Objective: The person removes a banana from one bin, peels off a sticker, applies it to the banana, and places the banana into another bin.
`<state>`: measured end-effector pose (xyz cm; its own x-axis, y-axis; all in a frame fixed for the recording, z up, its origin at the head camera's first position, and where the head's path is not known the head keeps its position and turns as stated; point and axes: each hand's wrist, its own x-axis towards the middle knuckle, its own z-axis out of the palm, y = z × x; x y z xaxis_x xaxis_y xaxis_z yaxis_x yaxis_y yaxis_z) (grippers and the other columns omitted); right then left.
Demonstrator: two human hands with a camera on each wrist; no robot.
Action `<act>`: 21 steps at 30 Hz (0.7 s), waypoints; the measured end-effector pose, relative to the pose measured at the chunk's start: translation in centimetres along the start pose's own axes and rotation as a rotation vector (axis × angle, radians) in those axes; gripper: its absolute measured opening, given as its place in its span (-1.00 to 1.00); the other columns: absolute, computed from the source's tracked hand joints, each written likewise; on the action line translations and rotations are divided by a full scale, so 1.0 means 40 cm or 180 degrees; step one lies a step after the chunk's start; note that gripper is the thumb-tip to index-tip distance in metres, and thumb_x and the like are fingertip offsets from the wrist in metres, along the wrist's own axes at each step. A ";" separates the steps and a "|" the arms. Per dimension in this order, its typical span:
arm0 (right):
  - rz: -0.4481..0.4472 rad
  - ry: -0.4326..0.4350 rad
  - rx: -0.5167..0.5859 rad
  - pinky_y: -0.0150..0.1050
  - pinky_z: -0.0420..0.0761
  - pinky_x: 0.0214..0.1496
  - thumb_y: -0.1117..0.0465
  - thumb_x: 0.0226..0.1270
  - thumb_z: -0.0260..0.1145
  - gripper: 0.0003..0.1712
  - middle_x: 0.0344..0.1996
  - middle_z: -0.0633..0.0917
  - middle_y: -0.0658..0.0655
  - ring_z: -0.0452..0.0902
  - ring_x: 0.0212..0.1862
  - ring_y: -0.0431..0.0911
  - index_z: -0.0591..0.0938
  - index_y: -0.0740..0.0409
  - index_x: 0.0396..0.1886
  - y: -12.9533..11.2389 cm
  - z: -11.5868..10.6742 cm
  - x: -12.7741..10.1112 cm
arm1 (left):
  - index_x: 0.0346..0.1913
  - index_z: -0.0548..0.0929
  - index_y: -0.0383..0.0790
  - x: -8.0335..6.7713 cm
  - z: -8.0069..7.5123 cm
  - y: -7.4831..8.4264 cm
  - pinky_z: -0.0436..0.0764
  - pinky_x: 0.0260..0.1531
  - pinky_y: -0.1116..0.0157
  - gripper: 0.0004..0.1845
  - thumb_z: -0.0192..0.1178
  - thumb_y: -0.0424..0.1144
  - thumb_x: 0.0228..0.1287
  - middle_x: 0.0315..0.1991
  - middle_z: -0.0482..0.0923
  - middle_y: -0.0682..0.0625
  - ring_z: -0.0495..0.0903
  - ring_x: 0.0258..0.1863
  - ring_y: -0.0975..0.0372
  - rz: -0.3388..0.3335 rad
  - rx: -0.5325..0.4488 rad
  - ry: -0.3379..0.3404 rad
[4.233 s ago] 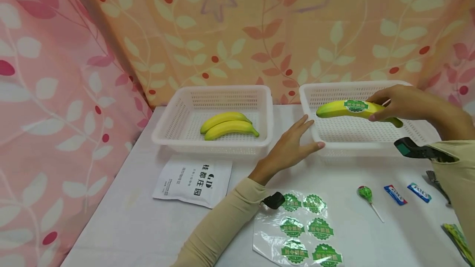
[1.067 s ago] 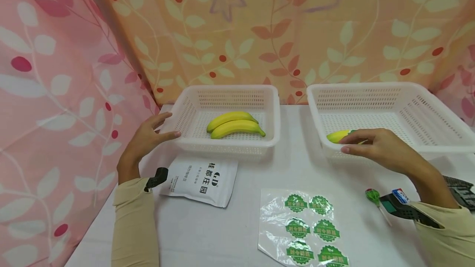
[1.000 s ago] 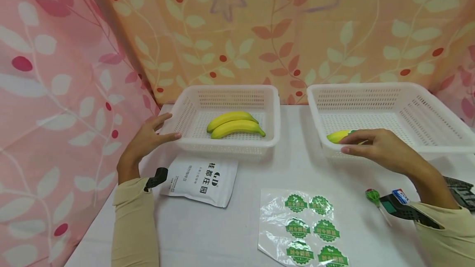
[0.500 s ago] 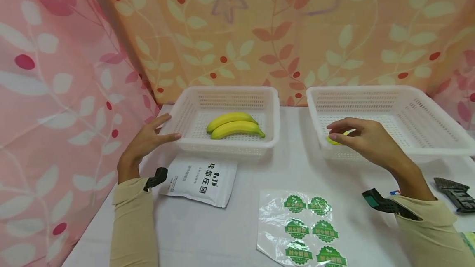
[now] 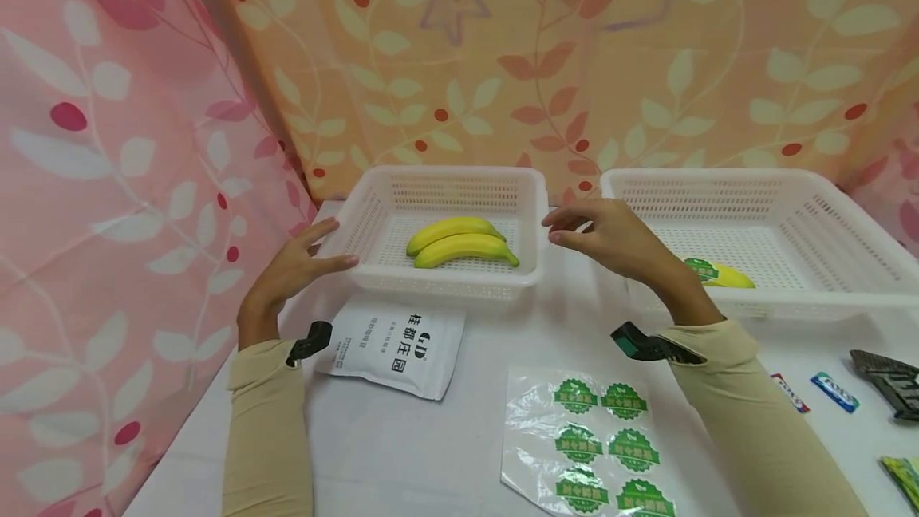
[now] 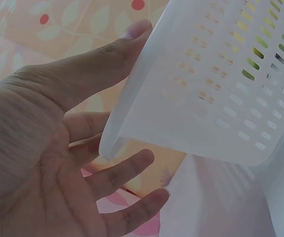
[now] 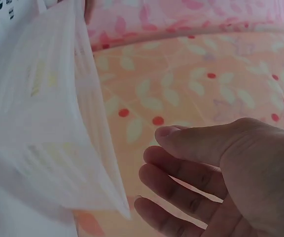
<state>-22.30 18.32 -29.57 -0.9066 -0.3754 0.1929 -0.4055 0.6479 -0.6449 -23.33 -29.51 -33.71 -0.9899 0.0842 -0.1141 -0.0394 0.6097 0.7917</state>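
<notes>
My left hand (image 5: pixel 289 278) is at the left rim of the left white basket (image 5: pixel 438 282), fingers spread; in the left wrist view the thumb touches the rim (image 6: pixel 132 98). Two yellow bananas (image 5: pixel 465 250) lie side by side in that basket. My right hand (image 5: pixel 610 239), loosely bent and holding nothing, hovers beside the basket's right rim; in the right wrist view a gap separates its fingertips from the basket (image 7: pixel 58 113). In the right white basket (image 5: pixel 826 294) lies another banana (image 5: pixel 731 276) bearing a green sticker (image 5: pixel 701 269), partly hidden by my right wrist.
A white pouch (image 5: pixel 395 348) lies in front of the left basket. A clear sheet with several green stickers (image 5: pixel 577 445) is on the white table (image 5: pixel 402 461). Two small wrapped candies (image 5: pixel 835 392), a black object (image 5: pixel 893 381) and a green-yellow packet (image 5: pixel 903 479) lie at right.
My right hand set the stickered banana down in the right basket, let go and moved left to the left basket. My left hand earlier went from the right basket to the left basket's left rim.
</notes>
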 end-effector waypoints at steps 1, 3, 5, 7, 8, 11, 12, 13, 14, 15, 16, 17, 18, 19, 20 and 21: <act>-0.0025 -0.0060 0.0033 0.09 0.66 0.18 0.05 0.53 0.41 -0.66 0.00 0.79 0.13 0.66 0.08 0.05 0.77 0.09 0.16 -0.005 0.008 0.018 | 0.75 -0.02 0.13 0.000 0.001 0.000 0.20 0.47 -0.40 0.18 0.49 0.22 0.24 0.70 0.04 -0.15 0.17 0.59 -0.24 -0.0009 -0.0003 0.0003; -0.0069 -0.0149 0.0109 0.05 0.66 0.16 0.07 0.52 0.41 -0.67 0.00 0.79 0.13 0.66 0.09 0.05 0.76 0.09 0.16 -0.013 0.026 0.051 | 0.75 -0.03 0.16 0.001 0.002 -0.001 0.20 0.46 -0.42 0.18 0.49 0.22 0.24 0.70 0.03 -0.17 0.15 0.59 -0.26 -0.0031 0.0002 0.0010; -0.0118 -0.0207 0.0201 0.00 0.66 0.13 0.12 0.51 0.42 -0.69 -0.01 0.78 0.14 0.65 0.07 0.05 0.76 0.11 0.15 -0.022 0.043 0.082 | 0.75 -0.04 0.17 0.003 0.002 -0.001 0.19 0.45 -0.43 0.17 0.49 0.20 0.25 0.71 0.01 -0.17 0.15 0.59 -0.27 -0.0028 0.0008 0.0014; -0.0132 -0.0265 0.0280 -0.03 0.67 0.12 0.16 0.50 0.42 -0.69 -0.03 0.78 0.15 0.66 0.05 0.04 0.76 0.13 0.15 -0.032 0.061 0.111 | 0.75 -0.04 0.16 0.005 0.002 -0.002 0.19 0.45 -0.43 0.16 0.49 0.18 0.26 0.71 0.01 -0.18 0.15 0.58 -0.28 0.0002 0.0006 0.0013; -0.0131 -0.0293 0.0290 -0.05 0.67 0.13 0.17 0.49 0.42 -0.69 -0.04 0.78 0.15 0.66 0.05 0.04 0.75 0.14 0.15 -0.037 0.070 0.124 | 0.75 -0.04 0.16 0.005 0.001 -0.003 0.20 0.45 -0.43 0.16 0.49 0.18 0.26 0.71 0.01 -0.18 0.16 0.58 -0.28 0.0009 0.0005 0.0013; -0.0011 -0.0447 0.0307 -0.05 0.67 0.17 0.17 0.48 0.43 -0.65 -0.03 0.78 0.16 0.67 0.04 0.04 0.73 0.15 0.19 -0.049 0.094 0.159 | 0.75 -0.04 0.16 0.007 0.001 -0.003 0.21 0.44 -0.43 0.16 0.49 0.17 0.26 0.71 0.01 -0.18 0.16 0.57 -0.28 0.0013 -0.0002 0.0011; 0.0047 -0.0518 0.0308 -0.03 0.68 0.19 0.16 0.48 0.43 -0.62 -0.01 0.78 0.17 0.67 0.06 0.06 0.72 0.16 0.21 -0.051 0.102 0.170 | 0.75 -0.04 0.18 0.007 0.001 -0.003 0.21 0.44 -0.43 0.17 0.49 0.18 0.25 0.71 0.00 -0.17 0.16 0.58 -0.29 0.0000 0.0006 0.0016; 0.0109 -0.0579 0.0307 -0.02 0.68 0.20 0.15 0.48 0.43 -0.59 0.02 0.77 0.19 0.68 0.08 0.09 0.70 0.16 0.24 -0.053 0.109 0.181 | 0.75 -0.04 0.18 0.007 0.001 -0.003 0.21 0.44 -0.43 0.17 0.49 0.18 0.25 0.71 0.00 -0.17 0.16 0.58 -0.29 -0.0002 0.0002 0.0017; 0.0183 -0.0649 0.0330 0.00 0.68 0.22 0.14 0.48 0.42 -0.57 0.06 0.76 0.20 0.68 0.10 0.12 0.68 0.17 0.26 -0.053 0.116 0.191 | 0.75 -0.04 0.18 0.007 0.002 -0.002 0.22 0.44 -0.43 0.17 0.49 0.19 0.25 0.71 0.00 -0.17 0.16 0.57 -0.29 -0.0008 0.0005 0.0018; 0.0262 -0.0714 0.0364 0.02 0.68 0.24 0.13 0.49 0.41 -0.54 0.09 0.74 0.23 0.67 0.13 0.15 0.66 0.18 0.29 -0.054 0.123 0.199 | 0.75 -0.04 0.18 0.006 0.002 -0.002 0.22 0.43 -0.43 0.17 0.50 0.19 0.25 0.71 0.00 -0.17 0.16 0.57 -0.29 -0.0015 0.0003 0.0019; 0.0339 -0.0765 0.0394 0.05 0.67 0.26 0.12 0.49 0.41 -0.52 0.12 0.73 0.24 0.67 0.15 0.18 0.64 0.19 0.32 -0.054 0.130 0.208 | 0.75 -0.04 0.17 0.006 0.002 -0.002 0.24 0.43 -0.42 0.17 0.50 0.19 0.24 0.71 0.00 -0.18 0.17 0.57 -0.29 -0.0016 0.0002 0.0021; 0.0403 -0.0801 0.0427 0.06 0.66 0.28 0.12 0.50 0.41 -0.50 0.15 0.71 0.25 0.66 0.17 0.21 0.62 0.19 0.34 -0.052 0.137 0.218 | 0.75 -0.04 0.17 0.005 0.002 -0.001 0.25 0.43 -0.42 0.17 0.50 0.19 0.24 0.71 0.01 -0.18 0.18 0.56 -0.29 -0.0018 0.0003 0.0025; 0.0454 -0.0827 0.0489 0.08 0.66 0.29 0.12 0.50 0.40 -0.49 0.17 0.70 0.28 0.66 0.19 0.23 0.60 0.21 0.35 -0.052 0.143 0.226 | 0.75 -0.03 0.15 0.004 0.003 0.000 0.26 0.43 -0.41 0.17 0.50 0.18 0.25 0.70 0.02 -0.19 0.19 0.55 -0.29 -0.0008 -0.0008 0.0022; 0.0512 -0.0839 0.0553 0.10 0.65 0.31 0.13 0.51 0.40 -0.48 0.19 0.69 0.29 0.65 0.21 0.25 0.59 0.22 0.36 -0.051 0.148 0.233 | 0.75 -0.03 0.15 0.003 0.003 0.001 0.26 0.44 -0.40 0.17 0.50 0.18 0.25 0.70 0.02 -0.20 0.20 0.54 -0.29 0.0000 -0.0015 0.0022; 0.0559 -0.0843 0.0605 0.12 0.63 0.32 0.14 0.51 0.39 -0.47 0.20 0.68 0.30 0.64 0.23 0.25 0.58 0.23 0.37 -0.050 0.153 0.241 | 0.75 -0.03 0.15 0.003 0.004 0.002 0.27 0.43 -0.40 0.17 0.50 0.19 0.24 0.69 0.03 -0.19 0.21 0.53 -0.29 -0.0002 -0.0009 0.0029; 0.0602 -0.0835 0.0647 0.14 0.63 0.33 0.15 0.51 0.39 -0.47 0.21 0.68 0.30 0.63 0.24 0.24 0.58 0.24 0.37 -0.048 0.158 0.248 | 0.75 -0.03 0.15 0.003 0.004 0.002 0.28 0.43 -0.40 0.17 0.50 0.19 0.24 0.69 0.04 -0.20 0.22 0.53 -0.29 -0.0001 -0.0012 0.0030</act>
<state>-29.78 9.14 -31.09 -0.8917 -0.4357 -0.1223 -0.1786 0.5871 -0.7896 -23.42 -29.33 -33.73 -0.9911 0.0765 -0.1086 -0.0401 0.6068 0.7938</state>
